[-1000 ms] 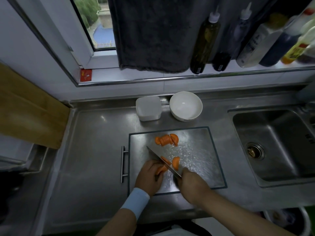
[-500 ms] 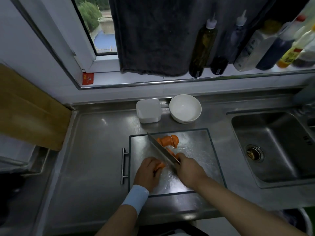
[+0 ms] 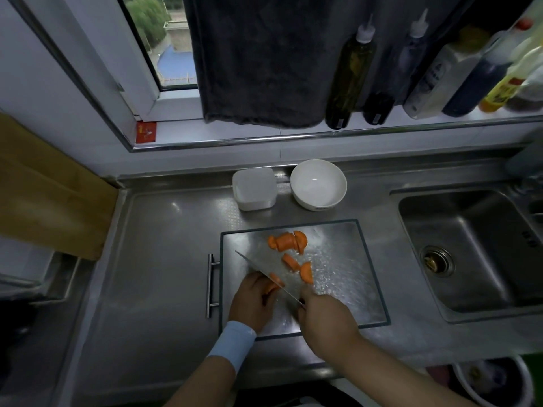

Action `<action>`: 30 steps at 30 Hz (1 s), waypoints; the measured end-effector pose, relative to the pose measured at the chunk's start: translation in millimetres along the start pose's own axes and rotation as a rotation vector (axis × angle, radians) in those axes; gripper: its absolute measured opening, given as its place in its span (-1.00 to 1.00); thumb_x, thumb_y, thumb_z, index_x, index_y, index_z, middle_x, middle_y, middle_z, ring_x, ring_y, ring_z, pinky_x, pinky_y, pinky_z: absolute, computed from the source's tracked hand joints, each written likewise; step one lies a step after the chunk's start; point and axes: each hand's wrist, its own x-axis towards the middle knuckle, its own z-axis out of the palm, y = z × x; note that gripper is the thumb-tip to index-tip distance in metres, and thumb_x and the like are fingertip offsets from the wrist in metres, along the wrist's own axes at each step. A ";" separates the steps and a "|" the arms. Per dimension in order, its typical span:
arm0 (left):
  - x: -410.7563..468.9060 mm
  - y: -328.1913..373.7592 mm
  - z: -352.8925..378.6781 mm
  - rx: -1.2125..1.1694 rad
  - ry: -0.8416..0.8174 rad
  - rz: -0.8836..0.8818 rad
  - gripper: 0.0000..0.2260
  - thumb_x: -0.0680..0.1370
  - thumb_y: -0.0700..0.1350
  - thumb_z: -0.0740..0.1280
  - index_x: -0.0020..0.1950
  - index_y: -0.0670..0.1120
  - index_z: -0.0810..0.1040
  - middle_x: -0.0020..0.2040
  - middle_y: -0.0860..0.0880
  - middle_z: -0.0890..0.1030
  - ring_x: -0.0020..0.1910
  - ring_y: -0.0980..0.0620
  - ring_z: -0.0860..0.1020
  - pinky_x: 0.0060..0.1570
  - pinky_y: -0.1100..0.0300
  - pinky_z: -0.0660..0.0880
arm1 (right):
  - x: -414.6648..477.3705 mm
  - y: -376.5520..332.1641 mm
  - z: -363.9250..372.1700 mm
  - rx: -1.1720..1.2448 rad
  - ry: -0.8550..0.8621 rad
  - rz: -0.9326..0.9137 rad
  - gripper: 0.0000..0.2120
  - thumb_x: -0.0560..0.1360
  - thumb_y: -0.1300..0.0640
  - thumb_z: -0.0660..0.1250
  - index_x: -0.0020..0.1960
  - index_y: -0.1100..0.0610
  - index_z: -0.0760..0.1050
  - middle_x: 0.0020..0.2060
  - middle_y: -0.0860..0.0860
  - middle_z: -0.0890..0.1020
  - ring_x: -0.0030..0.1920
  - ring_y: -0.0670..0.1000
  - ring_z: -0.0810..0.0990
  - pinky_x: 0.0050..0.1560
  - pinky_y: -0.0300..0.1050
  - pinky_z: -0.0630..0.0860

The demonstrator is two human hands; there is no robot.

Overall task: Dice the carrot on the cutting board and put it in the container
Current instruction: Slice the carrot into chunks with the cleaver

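Knife down on the carrot, low centre of the frame.
My left hand [image 3: 252, 301] curls its fingers over a carrot piece [image 3: 271, 284] at the lower left of the cutting board [image 3: 352, 289], pinning it there. My right hand [image 3: 326, 315] grips the knife [image 3: 264, 274] by the handle, blade slanting up-left against that piece. Two loose chunks [image 3: 296, 267] lie mid-board, with a bigger cluster [image 3: 288, 241] near the board's top edge. The container [image 3: 254, 188] sits above the board, just beside a white bowl [image 3: 318, 183].

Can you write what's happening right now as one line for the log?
phase: cutting | left hand: holds carrot piece | right hand: grips knife | cut pieces: on cutting board
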 end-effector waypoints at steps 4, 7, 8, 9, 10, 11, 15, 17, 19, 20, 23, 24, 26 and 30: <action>0.1 -0.1 -0.2 0.004 -0.010 -0.014 -0.78 0.50 -0.03 0.40 0.15 0.05 0.59 0.15 0.07 0.56 0.18 0.12 0.46 0.16 0.41 0.27 | 0.4 2.6 -1.1 -0.042 -0.041 0.042 -0.84 0.56 0.19 0.17 0.10 0.03 0.45 -0.05 0.05 0.65 -0.04 0.10 0.62 -0.15 -0.15 0.35; -0.4 0.7 -1.1 -0.016 -0.011 -0.036 -0.77 0.51 0.00 0.38 0.16 0.06 0.57 0.16 0.09 0.54 0.17 0.15 0.46 0.14 0.43 0.25 | 0.4 -0.1 0.0 -0.085 -0.067 0.047 -0.78 0.53 0.24 0.19 0.14 0.05 0.42 -0.06 0.04 0.64 -0.04 0.10 0.63 -0.08 -0.10 0.49; -0.7 1.2 -1.4 -0.024 -0.011 -0.040 -0.77 0.52 0.01 0.38 0.17 0.07 0.56 0.16 0.09 0.54 0.17 0.15 0.45 0.14 0.41 0.26 | 0.5 -1.8 0.8 -0.092 -0.077 0.048 -0.77 0.52 0.24 0.19 0.16 0.06 0.41 -0.05 0.04 0.64 -0.03 0.11 0.63 -0.03 -0.06 0.54; -0.9 0.7 -1.1 -0.029 -0.011 -0.040 -0.76 0.52 0.02 0.37 0.17 0.07 0.55 0.17 0.09 0.54 0.17 0.15 0.46 0.14 0.40 0.27 | 0.8 -3.4 1.7 -0.102 -0.085 0.047 -0.76 0.53 0.23 0.20 0.17 0.06 0.40 -0.04 0.04 0.64 -0.02 0.11 0.63 0.01 -0.03 0.56; -1.1 0.1 -0.7 -0.030 -0.014 -0.041 -0.75 0.51 0.02 0.37 0.18 0.07 0.55 0.17 0.08 0.54 0.17 0.15 0.46 0.14 0.39 0.28 | 0.7 -5.3 1.7 -0.110 -0.091 0.046 -0.76 0.54 0.22 0.21 0.19 0.05 0.39 -0.03 0.03 0.64 0.00 0.10 0.63 0.04 0.00 0.57; -1.1 -0.8 -0.1 -0.028 -0.016 -0.042 -0.75 0.51 0.03 0.37 0.18 0.07 0.54 0.17 0.08 0.54 0.18 0.15 0.46 0.15 0.38 0.29 | 0.6 -6.2 1.8 -0.112 -0.096 0.045 -0.76 0.55 0.21 0.22 0.20 0.05 0.39 -0.01 0.03 0.64 0.02 0.09 0.63 0.07 0.00 0.57; -0.4 -3.5 1.5 -0.009 -0.019 -0.031 -0.71 0.50 0.00 0.38 0.21 0.07 0.53 0.20 0.08 0.53 0.21 0.12 0.45 0.18 0.32 0.33 | -0.4 -7.3 0.0 -0.095 -0.094 0.022 -0.77 0.58 0.19 0.19 0.21 0.02 0.35 0.01 0.04 0.64 0.03 0.11 0.63 0.09 0.03 0.56; 0.4 -4.3 1.6 -0.009 -0.017 -0.021 -0.71 0.50 -0.01 0.38 0.21 0.07 0.53 0.20 0.08 0.53 0.21 0.12 0.44 0.18 0.33 0.32 | -1.1 -7.6 -1.2 -0.096 -0.103 0.038 -0.78 0.58 0.17 0.19 0.21 0.00 0.33 0.02 0.03 0.63 0.04 0.10 0.63 0.09 0.04 0.57; 0.7 -4.6 1.2 -0.009 -0.019 -0.021 -0.71 0.50 0.00 0.38 0.21 0.08 0.52 0.20 0.10 0.52 0.22 0.15 0.43 0.18 0.34 0.32 | -1.6 -8.2 -2.2 -0.105 -0.108 0.051 -0.78 0.58 0.17 0.20 0.21 0.00 0.32 0.03 0.03 0.62 0.05 0.10 0.62 0.10 0.03 0.56; 0.9 -4.8 1.5 -0.008 -0.018 -0.017 -0.71 0.50 0.00 0.38 0.21 0.08 0.52 0.20 0.11 0.52 0.21 0.16 0.43 0.19 0.34 0.33 | -1.5 -8.1 -3.0 -0.108 -0.111 0.048 -0.77 0.58 0.17 0.20 0.22 0.01 0.32 0.03 0.03 0.62 0.06 0.10 0.62 0.10 0.03 0.56; 1.6 -5.1 1.6 -0.023 -0.011 -0.005 -0.71 0.48 -0.02 0.41 0.19 0.06 0.54 0.18 0.09 0.54 0.19 0.15 0.45 0.17 0.35 0.34 | 0.0 -6.9 -4.9 -0.108 -0.113 0.026 -0.74 0.57 0.19 0.20 0.23 0.01 0.33 0.02 0.03 0.63 0.05 0.09 0.63 0.08 0.00 0.56; 2.0 -5.5 1.9 -0.032 -0.006 0.007 -0.71 0.47 -0.05 0.42 0.18 0.05 0.55 0.16 0.07 0.55 0.17 0.13 0.46 0.16 0.33 0.37 | 1.0 -6.8 -6.4 -0.115 -0.121 0.021 -0.72 0.56 0.20 0.21 0.24 0.01 0.33 0.02 0.03 0.63 0.05 0.09 0.63 0.08 0.00 0.56; 2.8 -7.5 3.2 -0.033 -0.001 0.022 -0.72 0.45 -0.06 0.43 0.16 0.02 0.57 0.13 0.04 0.57 0.14 0.10 0.48 0.13 0.29 0.42 | 3.6 -6.0 -7.0 -0.118 -0.141 0.020 -0.68 0.54 0.23 0.24 0.26 0.02 0.33 0.02 0.04 0.63 0.04 0.09 0.63 0.07 -0.02 0.56; 3.2 -9.9 4.1 -0.015 -0.003 0.011 -0.71 0.45 -0.03 0.43 0.17 0.03 0.57 0.14 0.05 0.56 0.14 0.13 0.46 0.14 0.41 0.27 | 12.3 -5.6 -6.1 -0.114 -0.182 -0.011 -0.76 0.61 0.22 0.16 0.26 0.13 0.40 0.08 0.11 0.62 0.08 0.12 0.61 0.09 -0.01 0.53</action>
